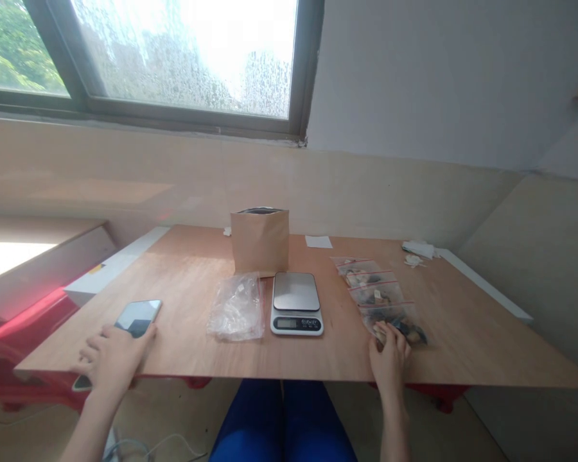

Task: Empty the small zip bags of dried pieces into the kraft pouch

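Observation:
My left hand (112, 358) lies with fingers spread over the near end of a smartphone (142, 313) at the table's left. On the right, my right hand (390, 350) has its fingers bent and closed on the nearest clear zip bag (399, 314), which holds dark and tan pieces. Behind that bag, more zip bags (363, 277) with small contents lie overlapping in a row. A digital kitchen scale (296, 301) sits between my hands with a bare metal plate. To its left is a crumpled clear plastic bag (237, 307).
A brown paper pouch (260, 244) stands upright behind the scale, its top open. A white paper (318, 242) lies at the back, and white scraps (414, 260) lie back right. The wooden table (192, 359) ends just before my legs; red stools (14, 385) show beneath.

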`<state>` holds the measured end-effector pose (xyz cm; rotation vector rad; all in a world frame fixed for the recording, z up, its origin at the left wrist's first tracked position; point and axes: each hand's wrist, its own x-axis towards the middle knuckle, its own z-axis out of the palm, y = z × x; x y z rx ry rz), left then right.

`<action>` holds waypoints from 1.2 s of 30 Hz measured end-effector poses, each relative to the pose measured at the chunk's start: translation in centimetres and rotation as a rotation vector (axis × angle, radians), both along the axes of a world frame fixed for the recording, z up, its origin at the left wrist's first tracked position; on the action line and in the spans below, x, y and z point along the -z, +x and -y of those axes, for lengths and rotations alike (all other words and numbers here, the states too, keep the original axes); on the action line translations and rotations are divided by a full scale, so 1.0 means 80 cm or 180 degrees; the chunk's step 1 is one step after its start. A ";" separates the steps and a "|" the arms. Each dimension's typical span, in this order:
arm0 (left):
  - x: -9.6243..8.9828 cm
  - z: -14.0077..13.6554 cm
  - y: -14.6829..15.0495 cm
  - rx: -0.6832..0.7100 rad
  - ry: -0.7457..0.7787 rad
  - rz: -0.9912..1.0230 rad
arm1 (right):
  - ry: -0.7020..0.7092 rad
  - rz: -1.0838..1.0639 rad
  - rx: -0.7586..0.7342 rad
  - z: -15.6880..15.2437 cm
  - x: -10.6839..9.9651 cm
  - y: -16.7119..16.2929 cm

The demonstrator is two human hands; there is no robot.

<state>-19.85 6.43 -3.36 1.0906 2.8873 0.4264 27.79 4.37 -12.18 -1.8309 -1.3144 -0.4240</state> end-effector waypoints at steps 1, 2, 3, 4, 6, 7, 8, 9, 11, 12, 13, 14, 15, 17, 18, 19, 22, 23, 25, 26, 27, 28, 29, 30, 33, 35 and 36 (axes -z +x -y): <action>-0.002 -0.001 -0.004 0.0033 -0.0062 0.0009 | 0.0006 -0.0002 -0.0019 0.000 0.001 0.002; -0.004 -0.002 -0.007 0.0090 -0.0109 0.0007 | 0.0013 -0.0008 -0.0034 -0.001 0.002 0.004; -0.006 -0.002 -0.010 0.0177 -0.0142 -0.0012 | 0.0020 -0.0018 -0.0040 -0.002 0.003 0.005; -0.007 -0.001 -0.012 0.0267 -0.0163 -0.0047 | 0.0027 -0.0030 -0.0037 -0.004 0.003 0.007; -0.009 0.002 -0.015 0.0415 -0.0175 -0.0138 | 0.0020 -0.0036 -0.0028 -0.006 0.002 0.009; -0.009 0.005 -0.017 0.0471 -0.0186 -0.0162 | 0.0011 -0.0031 -0.0023 -0.007 0.000 0.009; -0.009 0.007 -0.018 0.0518 -0.0210 -0.0178 | 0.0004 -0.0024 -0.0021 -0.008 -0.001 0.010; -0.009 0.009 -0.019 0.0555 -0.0257 -0.0181 | 0.0003 -0.0019 -0.0028 -0.007 -0.003 0.010; -0.008 0.013 -0.022 0.0649 -0.0368 -0.0212 | 0.0022 -0.0038 -0.0067 -0.005 -0.007 0.008; -0.008 0.015 -0.023 0.0703 -0.0418 -0.0248 | 0.0036 -0.0067 -0.0085 -0.004 -0.011 0.007; -0.008 0.017 -0.024 0.0737 -0.0467 -0.0282 | 0.0041 -0.0108 -0.0099 -0.001 -0.015 0.005; -0.008 0.019 -0.024 0.0753 -0.0502 -0.0310 | 0.0041 -0.0163 -0.0103 0.002 -0.020 0.003; -0.008 0.021 -0.022 0.0750 -0.0517 -0.0326 | 0.0043 -0.0236 -0.0091 0.005 -0.027 0.000; -0.007 0.025 -0.011 0.0652 -0.0402 -0.0411 | 0.0068 -0.0436 -0.0003 0.011 -0.045 -0.008; -0.007 0.026 -0.002 0.0605 -0.0261 -0.0486 | 0.0110 -0.0559 0.0069 0.014 -0.057 -0.013; -0.005 0.028 0.009 0.0522 -0.0027 -0.0610 | 0.0165 -0.0693 0.0141 0.017 -0.070 -0.020; -0.001 0.031 0.054 0.0774 0.0778 -0.0675 | 0.0427 -0.1095 0.0254 0.024 -0.114 -0.045; 0.001 0.033 0.071 0.1030 0.0994 -0.0455 | 0.0485 -0.1232 0.0198 0.026 -0.128 -0.055; 0.003 0.039 0.106 0.1584 0.1354 0.0220 | 0.0509 -0.1572 0.0006 0.030 -0.151 -0.077; 0.003 0.044 0.124 0.1806 0.1453 0.0597 | 0.0497 -0.1782 -0.0210 0.032 -0.160 -0.088; 0.003 0.049 0.140 0.2092 0.1564 0.0976 | 0.0474 -0.2014 -0.0450 0.033 -0.167 -0.100; 0.001 0.055 0.156 0.2431 0.1701 0.1339 | 0.0431 -0.2237 -0.0708 0.035 -0.173 -0.110; -0.001 0.061 0.171 0.2790 0.1732 0.1672 | 0.0361 -0.2435 -0.0981 0.036 -0.178 -0.121; -0.004 0.066 0.184 0.3027 0.1685 0.1948 | 0.0268 -0.2597 -0.1253 0.037 -0.182 -0.130; -0.012 0.074 0.212 0.3379 0.1642 0.2625 | -0.0120 -0.2902 -0.2024 0.039 -0.185 -0.153; -0.017 0.072 0.223 0.3531 0.1583 0.3008 | -0.0344 -0.3039 -0.2353 0.039 -0.182 -0.162; -0.020 0.070 0.227 0.3582 0.1514 0.3187 | -0.0418 -0.3092 -0.2429 0.038 -0.180 -0.164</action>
